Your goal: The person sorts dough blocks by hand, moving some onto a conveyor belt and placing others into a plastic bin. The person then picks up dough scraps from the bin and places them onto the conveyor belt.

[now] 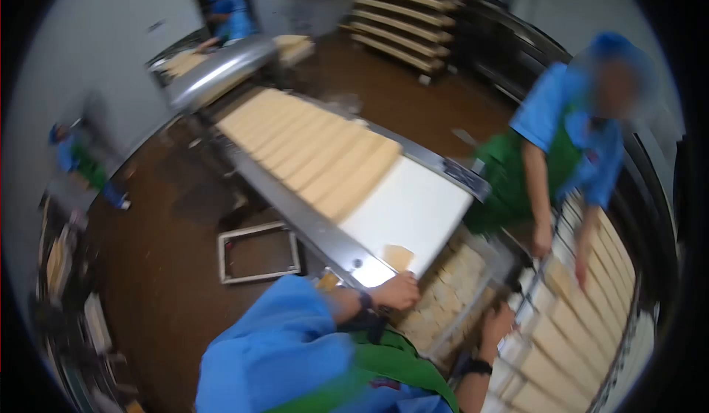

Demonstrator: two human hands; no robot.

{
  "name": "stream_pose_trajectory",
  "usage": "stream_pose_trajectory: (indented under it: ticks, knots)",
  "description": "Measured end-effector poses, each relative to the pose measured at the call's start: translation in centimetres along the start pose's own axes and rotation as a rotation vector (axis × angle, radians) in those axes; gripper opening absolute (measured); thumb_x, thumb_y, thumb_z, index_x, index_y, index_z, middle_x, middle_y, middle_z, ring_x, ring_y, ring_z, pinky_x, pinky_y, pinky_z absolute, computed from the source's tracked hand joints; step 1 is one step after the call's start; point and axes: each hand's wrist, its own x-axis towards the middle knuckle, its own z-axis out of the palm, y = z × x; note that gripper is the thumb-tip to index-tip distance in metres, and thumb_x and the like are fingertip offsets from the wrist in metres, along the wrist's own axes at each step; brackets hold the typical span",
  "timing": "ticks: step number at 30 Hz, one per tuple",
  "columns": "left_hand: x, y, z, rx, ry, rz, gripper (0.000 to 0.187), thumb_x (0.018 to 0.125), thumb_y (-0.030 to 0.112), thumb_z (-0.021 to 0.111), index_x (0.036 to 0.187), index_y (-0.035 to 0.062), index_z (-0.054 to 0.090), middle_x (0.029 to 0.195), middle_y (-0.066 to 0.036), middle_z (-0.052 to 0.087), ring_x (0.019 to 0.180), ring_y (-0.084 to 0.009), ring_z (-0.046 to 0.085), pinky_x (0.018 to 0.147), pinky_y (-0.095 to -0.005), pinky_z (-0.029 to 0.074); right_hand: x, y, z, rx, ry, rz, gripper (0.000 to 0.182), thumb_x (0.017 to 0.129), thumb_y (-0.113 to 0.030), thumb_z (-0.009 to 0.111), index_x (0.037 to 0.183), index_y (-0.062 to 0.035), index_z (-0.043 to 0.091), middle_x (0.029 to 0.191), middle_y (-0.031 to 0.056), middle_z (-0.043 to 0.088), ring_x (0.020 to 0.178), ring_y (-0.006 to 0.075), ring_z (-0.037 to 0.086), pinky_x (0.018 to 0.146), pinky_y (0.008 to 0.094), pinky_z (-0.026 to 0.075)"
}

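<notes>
My left hand [396, 292] is at the near end of the conveyor, its fingers curled by the belt's edge, just below a small flat beige piece [399, 257] on the white belt [406, 206]. Farther up the belt lie several long beige strips [310, 147] side by side. Below the belt's end, between my hands, sits a bin [473, 306] of beige pieces [447, 284]. My right hand [498, 326] is at the bin's right side, near a rack of long beige strips [561, 339]. Blur hides what either hand may hold.
A co-worker [576, 125] in a green apron reaches over the strips at the right. Two more people [233, 18] [85, 166] are farther back. A metal frame [258, 253] lies on the brown floor. Stacked trays [402, 22] stand behind the conveyor.
</notes>
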Motion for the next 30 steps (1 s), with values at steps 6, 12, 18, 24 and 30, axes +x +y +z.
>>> stream_pose_trajectory:
  ticks: [6, 12, 18, 24, 30]
  knots:
    - [0.6, 1.0, -1.6, 0.078, -0.161, -0.063, 0.005, 0.068, 0.017, 0.061, 0.072, 0.0135, 0.061, 0.070, -0.003, 0.057, 0.075, -0.0212, 0.054, 0.074, -0.0380, 0.039, -0.8, 0.2, 0.2, 0.041, 0.153, -0.047, 0.029, 0.072, -0.013, 0.061, 0.100, -0.0111, 0.059, 0.098, 0.0099, 0.059, 0.099, 0.0297, 0.054, 0.094, 0.0608, 0.030]
    - [1.6, 1.4, -1.9, 0.091, -0.176, -0.094, 0.004, 0.067, 0.015, 0.061, 0.069, 0.0120, 0.061, 0.067, -0.004, 0.057, 0.073, -0.0213, 0.055, 0.075, -0.0366, 0.040, -0.9, -1.5, -2.2, -0.089, 0.122, 0.023, 0.024, 0.076, -0.018, 0.057, 0.100, -0.0131, 0.059, 0.096, 0.0062, 0.057, 0.100, 0.0248, 0.053, 0.101, 0.0585, 0.025]
    - [1.7, 1.5, -2.0, 0.109, -0.176, -0.077, 0.003, 0.066, 0.013, 0.061, 0.069, 0.0126, 0.062, 0.068, -0.002, 0.059, 0.074, -0.0192, 0.056, 0.076, -0.0356, 0.040, -1.2, -1.7, -2.5, -0.023, 0.141, 0.026, 0.027, 0.076, -0.019, 0.057, 0.102, -0.0135, 0.059, 0.097, 0.0061, 0.056, 0.101, 0.0251, 0.052, 0.102, 0.0593, 0.023]
    - [0.9, 1.0, -1.7, 0.118, -0.171, -0.061, 0.007, 0.069, 0.016, 0.062, 0.075, 0.0132, 0.062, 0.070, -0.001, 0.057, 0.075, -0.0177, 0.055, 0.076, -0.0346, 0.039, -1.1, -1.5, -2.3, -0.018, 0.078, 0.054, 0.029, 0.075, -0.021, 0.060, 0.103, -0.0135, 0.058, 0.100, 0.0077, 0.055, 0.103, 0.0263, 0.052, 0.102, 0.0618, 0.021]
    - [0.5, 0.7, -1.5, 0.105, -0.201, -0.008, 0.010, 0.072, 0.017, 0.062, 0.081, 0.0139, 0.058, 0.077, -0.002, 0.054, 0.083, -0.0196, 0.054, 0.081, -0.0353, 0.039, -0.4, -0.8, -0.8, -0.148, 0.024, 0.045, 0.030, 0.076, -0.021, 0.059, 0.106, -0.0153, 0.057, 0.101, 0.0062, 0.056, 0.104, 0.0248, 0.052, 0.102, 0.0627, 0.022]
